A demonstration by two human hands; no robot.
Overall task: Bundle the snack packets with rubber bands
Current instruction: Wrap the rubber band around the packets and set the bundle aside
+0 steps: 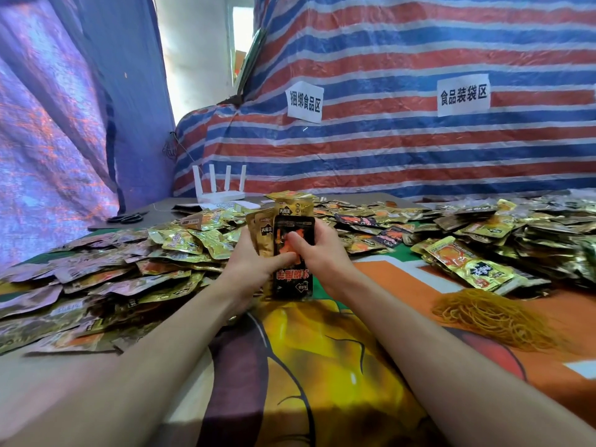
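Observation:
A stack of snack packets (292,279), gold ones behind and a black one with orange print in front, stands upright at the table's centre. My left hand (250,264) grips its left side, thumb lying across the black packet. My right hand (317,253) holds the right side, thumb pressed on the front. Loose gold and black packets lie heaped at the left (106,279) and at the right (503,233). A pile of yellow rubber bands (493,317) lies on the table to the right of my right forearm.
The table wears a colourful printed cloth (316,366). At the back left are a white router (221,188) and black scissors (127,217). A red, white and blue striped tarp (387,150) with two paper signs hangs behind the table.

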